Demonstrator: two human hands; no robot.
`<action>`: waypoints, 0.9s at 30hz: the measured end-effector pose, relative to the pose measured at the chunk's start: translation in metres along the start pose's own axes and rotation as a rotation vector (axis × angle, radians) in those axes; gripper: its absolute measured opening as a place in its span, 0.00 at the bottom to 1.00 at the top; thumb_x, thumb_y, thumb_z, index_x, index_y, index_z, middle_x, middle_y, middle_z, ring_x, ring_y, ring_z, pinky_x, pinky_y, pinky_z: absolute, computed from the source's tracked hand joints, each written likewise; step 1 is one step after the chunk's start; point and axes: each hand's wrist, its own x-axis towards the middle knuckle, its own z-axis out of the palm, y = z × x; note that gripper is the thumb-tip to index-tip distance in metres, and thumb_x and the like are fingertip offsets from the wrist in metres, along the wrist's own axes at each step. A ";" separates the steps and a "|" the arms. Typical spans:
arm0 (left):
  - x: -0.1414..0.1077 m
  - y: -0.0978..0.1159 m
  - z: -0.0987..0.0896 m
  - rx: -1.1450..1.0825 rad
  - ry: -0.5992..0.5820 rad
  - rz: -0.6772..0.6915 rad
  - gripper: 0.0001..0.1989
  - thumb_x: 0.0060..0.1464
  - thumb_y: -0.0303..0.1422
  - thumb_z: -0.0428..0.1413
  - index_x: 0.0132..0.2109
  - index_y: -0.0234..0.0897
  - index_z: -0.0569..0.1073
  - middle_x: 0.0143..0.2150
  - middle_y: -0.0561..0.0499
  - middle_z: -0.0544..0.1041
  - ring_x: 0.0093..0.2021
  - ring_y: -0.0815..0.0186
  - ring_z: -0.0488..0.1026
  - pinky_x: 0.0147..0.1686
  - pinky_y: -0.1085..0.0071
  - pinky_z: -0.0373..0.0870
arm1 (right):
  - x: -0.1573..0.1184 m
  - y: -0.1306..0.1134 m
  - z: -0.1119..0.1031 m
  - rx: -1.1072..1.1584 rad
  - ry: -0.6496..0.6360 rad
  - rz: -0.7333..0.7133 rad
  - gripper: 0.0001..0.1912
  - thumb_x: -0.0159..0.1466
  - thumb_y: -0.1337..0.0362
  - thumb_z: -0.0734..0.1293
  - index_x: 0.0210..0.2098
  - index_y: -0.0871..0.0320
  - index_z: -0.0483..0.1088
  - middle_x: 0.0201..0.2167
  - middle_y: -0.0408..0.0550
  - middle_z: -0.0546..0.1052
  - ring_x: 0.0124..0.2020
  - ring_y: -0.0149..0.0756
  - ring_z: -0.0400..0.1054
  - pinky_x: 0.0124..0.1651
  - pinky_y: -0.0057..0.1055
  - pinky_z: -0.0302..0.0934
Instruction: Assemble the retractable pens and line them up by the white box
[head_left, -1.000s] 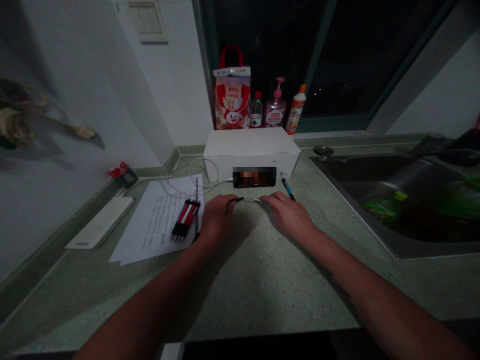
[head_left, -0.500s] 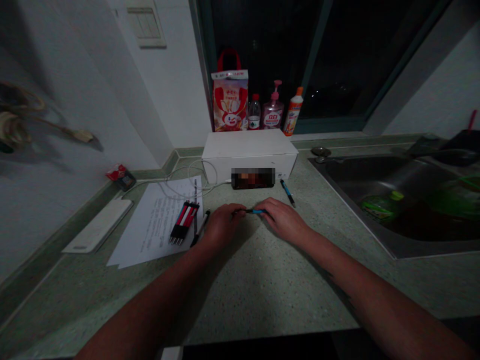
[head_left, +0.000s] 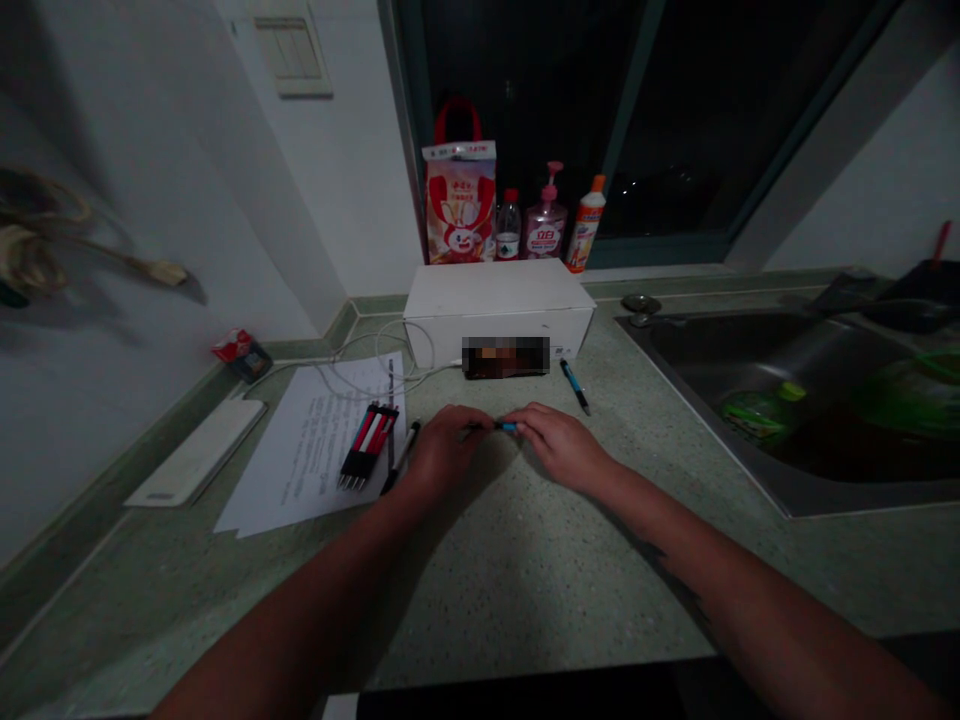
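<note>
Tabletop [head_left: 465, 570]: speckled green; my forearms reach over its near part.

Left hand [head_left: 448, 442]: fingertips pinched on the dark end of a blue-and-black pen [head_left: 507, 427]. Right hand [head_left: 561, 440]: fingertips pinched on the blue end. The pen sits between the two, roughly level, presumably gripped at both ends for steadiness. My fingers cover those ends; whether it is whole or in parts, I cannot tell.

Black-and-white pen [head_left: 406, 449]: one, just left of my left hand, slanting; its near end is hard to make out by my wrist.

Bundle of pens [head_left: 369, 445]: side by side, points towards me, perhaps grouped for order; exact count uncertain.

Printed sheets [head_left: 296, 450]: under the bundle; text too small to read.

Loose blue pen [head_left: 575, 387]: one, beyond my right hand, lying apart, likely for easy reach.

Phone [head_left: 510, 374]: sideways against a white box [head_left: 495, 290], which seems to serve as its prop; screen masked by blurring. White cable [head_left: 427, 376] runs to its left end, probably for charging.

Bottles [head_left: 546, 225]: three, behind the box, bases partly hidden.
</note>
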 end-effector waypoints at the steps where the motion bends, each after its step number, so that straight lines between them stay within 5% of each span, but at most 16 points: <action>1: -0.001 0.000 0.000 0.010 0.001 -0.009 0.09 0.58 0.22 0.58 0.39 0.39 0.81 0.40 0.49 0.84 0.43 0.60 0.80 0.47 0.61 0.78 | 0.000 0.000 0.000 -0.002 0.008 0.021 0.13 0.72 0.68 0.63 0.52 0.55 0.75 0.45 0.52 0.81 0.46 0.41 0.76 0.49 0.38 0.68; 8: -0.002 0.000 0.001 0.023 -0.005 0.112 0.09 0.59 0.22 0.58 0.38 0.41 0.81 0.40 0.51 0.84 0.43 0.61 0.80 0.47 0.60 0.77 | 0.000 0.002 0.001 -0.062 -0.012 0.023 0.09 0.73 0.64 0.64 0.46 0.54 0.77 0.40 0.50 0.81 0.42 0.40 0.76 0.45 0.35 0.66; 15: -0.003 -0.005 0.005 -0.007 0.041 0.099 0.09 0.59 0.23 0.59 0.38 0.41 0.81 0.39 0.51 0.84 0.42 0.62 0.80 0.46 0.62 0.77 | 0.000 -0.002 0.000 0.011 0.005 0.090 0.09 0.69 0.65 0.69 0.49 0.54 0.75 0.40 0.48 0.81 0.41 0.40 0.76 0.43 0.35 0.66; 20: -0.002 -0.003 0.003 -0.012 -0.004 0.120 0.09 0.59 0.23 0.58 0.37 0.41 0.80 0.40 0.52 0.84 0.44 0.63 0.80 0.48 0.61 0.77 | 0.001 0.000 0.000 -0.039 -0.035 0.039 0.09 0.74 0.65 0.64 0.45 0.55 0.77 0.39 0.50 0.80 0.42 0.39 0.75 0.45 0.35 0.66; 27: -0.003 0.006 0.001 -0.144 0.005 -0.144 0.12 0.60 0.31 0.61 0.50 0.38 0.77 0.42 0.48 0.85 0.41 0.62 0.82 0.43 0.65 0.78 | 0.000 0.002 -0.002 -0.074 0.016 0.048 0.10 0.73 0.63 0.65 0.47 0.54 0.78 0.40 0.49 0.78 0.43 0.40 0.74 0.45 0.35 0.65</action>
